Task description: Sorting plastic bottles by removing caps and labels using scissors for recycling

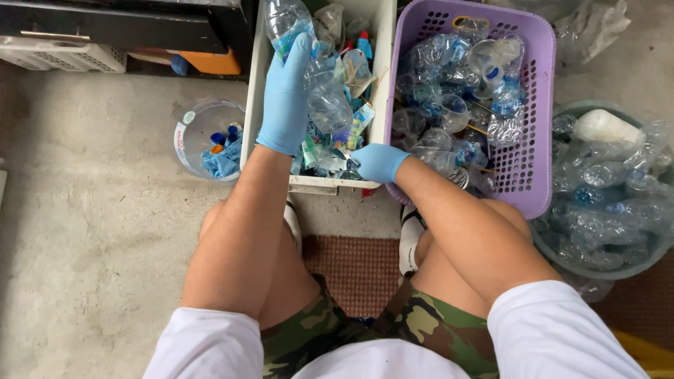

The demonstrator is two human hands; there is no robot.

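The right hand [378,161] hides whatever small thing it grips.

Blue label [293,43] wraps the clear bottle [286,21] up in the white bin [254,77]; torn blue-green labels [361,121] lie loose below.

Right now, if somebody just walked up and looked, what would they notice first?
Probably the two bright blue gloves: the left hand grips a crumpled clear plastic bottle over the white bin, and the right hand pinches something small at that bin's near edge. Next, the purple basket on the right, heaped with squashed clear bottles. A round grey tub further right holds more, and a clear bucket on the left holds blue caps.
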